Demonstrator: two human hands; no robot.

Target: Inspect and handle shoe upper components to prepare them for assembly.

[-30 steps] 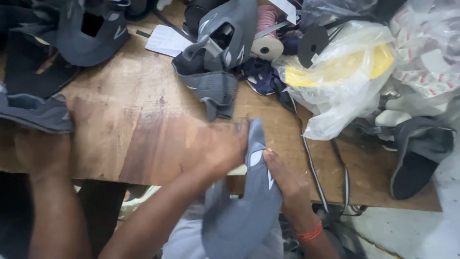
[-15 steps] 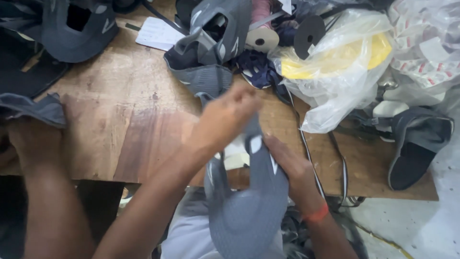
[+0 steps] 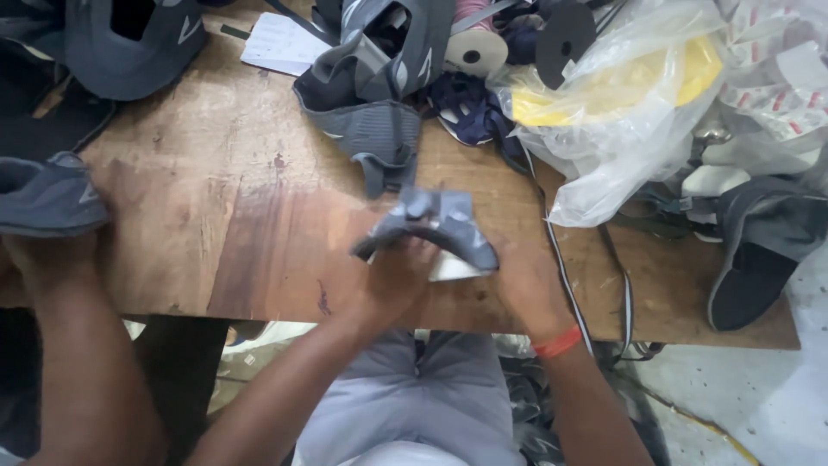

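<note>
A grey fabric shoe upper (image 3: 435, 220) lies crumpled on the wooden table (image 3: 216, 233) near its front edge. My left hand (image 3: 397, 278) grips its near left side from below. On the upper's right side rests my right hand (image 3: 522, 280), which has an orange band at the wrist. A white piece (image 3: 453, 267) shows under the upper between my hands.
More grey shoe uppers (image 3: 371, 129) are heaped at the back, with a thread spool (image 3: 474, 52) and a paper sheet (image 3: 280, 43). Clear plastic bags (image 3: 621, 112) with yellow contents fill the right. Another person's arm (image 3: 78, 362) reaches a grey upper (image 3: 43, 194) at the left edge.
The grey upper, held upright over my lap before, has come forward and down onto the table. Both hands moved with it.
</note>
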